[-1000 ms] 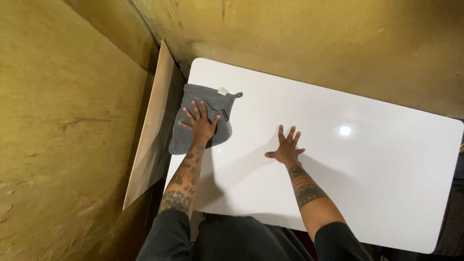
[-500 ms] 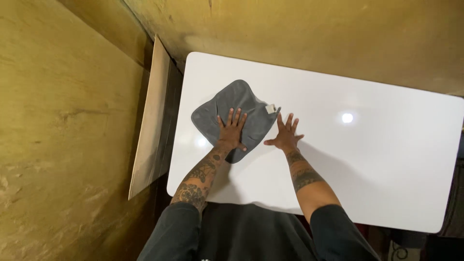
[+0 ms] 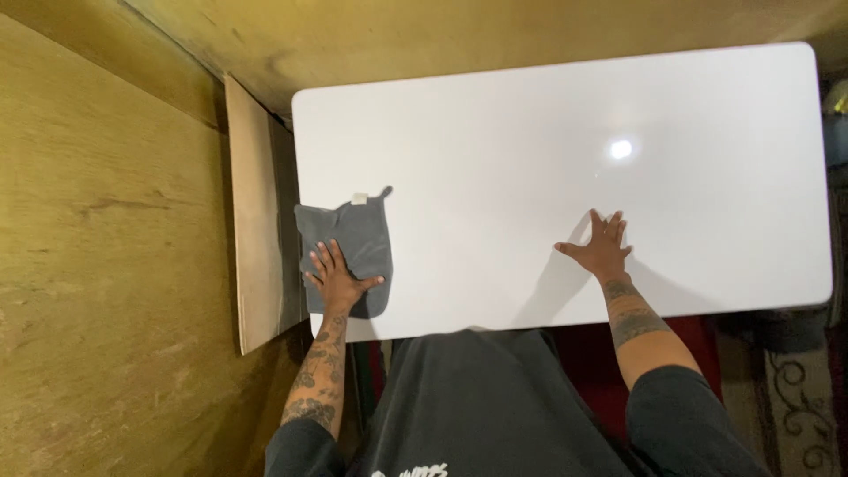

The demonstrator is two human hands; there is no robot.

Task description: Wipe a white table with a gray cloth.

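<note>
While left hand (image 3: 338,281) presses grey cloth (image 3: 349,243) (fingers spread), right hand (image 3: 603,248) flat, fingers wide, white table (image 3: 495,150).

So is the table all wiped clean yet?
Hard to say it is finished. The white table looks glossy and spotless, with no smears showing. In hand: the left hand presses flat on the grey cloth at the table's near left corner, while the right hand rests open on the bare top. Which parts remain unwiped cannot be told.
</note>
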